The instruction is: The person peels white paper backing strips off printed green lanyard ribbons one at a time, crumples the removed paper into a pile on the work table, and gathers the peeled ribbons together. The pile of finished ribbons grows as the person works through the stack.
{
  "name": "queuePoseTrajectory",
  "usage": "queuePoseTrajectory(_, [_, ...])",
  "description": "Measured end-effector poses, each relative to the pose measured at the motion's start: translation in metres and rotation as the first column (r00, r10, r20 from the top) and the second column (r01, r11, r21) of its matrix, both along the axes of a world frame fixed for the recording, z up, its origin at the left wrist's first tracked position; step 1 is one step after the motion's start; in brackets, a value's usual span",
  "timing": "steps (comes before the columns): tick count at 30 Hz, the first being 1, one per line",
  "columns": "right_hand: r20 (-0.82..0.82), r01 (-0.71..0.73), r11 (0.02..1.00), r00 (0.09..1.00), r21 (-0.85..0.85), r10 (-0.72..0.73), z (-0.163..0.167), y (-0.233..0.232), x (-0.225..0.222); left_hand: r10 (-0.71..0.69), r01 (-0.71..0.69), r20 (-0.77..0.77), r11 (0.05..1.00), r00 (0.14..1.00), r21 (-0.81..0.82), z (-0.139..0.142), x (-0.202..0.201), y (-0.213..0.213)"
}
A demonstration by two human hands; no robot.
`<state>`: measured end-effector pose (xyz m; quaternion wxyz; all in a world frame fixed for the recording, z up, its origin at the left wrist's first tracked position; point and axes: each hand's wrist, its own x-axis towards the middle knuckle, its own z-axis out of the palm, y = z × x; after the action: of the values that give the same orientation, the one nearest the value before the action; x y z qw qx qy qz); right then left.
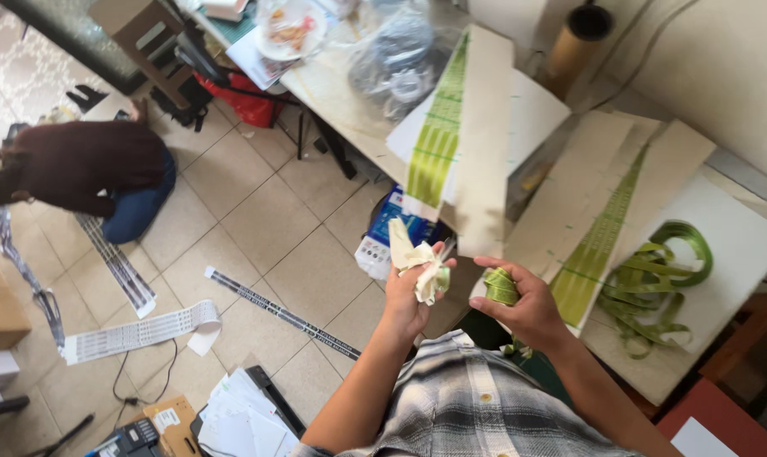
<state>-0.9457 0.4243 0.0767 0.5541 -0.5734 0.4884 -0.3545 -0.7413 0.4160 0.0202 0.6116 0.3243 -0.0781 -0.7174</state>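
Observation:
My left hand [410, 292] is closed around a crumpled wad of cream backing paper [419, 261] with a bit of green in it. Just to its right, my right hand [529, 303] pinches a small roll of green ribbon [501, 285]. Both hands hover in front of a tilted beige board [485, 144] carrying a long strip of green tape [438, 127]. Behind my right hand, a second beige board [646, 182] has another green strip [599, 237] on it. A loose pile of green ribbon loops [654, 283] lies on a white sheet [739, 245].
A person in a dark top [79, 169] crouches on the tiled floor at left, near printed paper strips [138, 334]. A cluttered table [332, 85] holds a plate and plastic bags. A cardboard tube [576, 38] stands at the back. Papers and boxes lie at the bottom left.

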Motion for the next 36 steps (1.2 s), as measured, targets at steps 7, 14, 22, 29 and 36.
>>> queuePoseTrajectory(7, [-0.323,-0.17,0.746,0.944,-0.644,-0.065,0.006,0.015,0.099,0.069,-0.056,0.185,0.996,0.98,-0.076,-0.024,0.039,0.01])
queuePoseTrajectory(14, [-0.39,-0.182,0.794,0.918,-0.58,-0.075,-0.003,0.005,0.13,-0.094,0.13,0.16,0.963,0.983,-0.235,-0.01,0.073,0.011])
queuePoseTrajectory(22, [-0.126,-0.32,0.907,0.947,-0.275,0.296,-0.055,-0.056,0.122,-0.088,0.088,0.017,0.994,0.996,-0.057,-0.011,0.096,-0.056])
queuePoseTrajectory(29, [0.391,-0.229,0.971,0.89,-0.065,0.236,-0.085,-0.148,0.14,0.031,-0.027,0.093,0.999,0.995,-0.045,-0.03,0.156,-0.123])
queuePoseTrajectory(36, [0.421,-0.221,0.956,0.899,0.194,0.122,-0.077,-0.212,0.142,0.186,-0.178,0.118,0.981,0.975,-0.075,-0.041,0.19,-0.172])
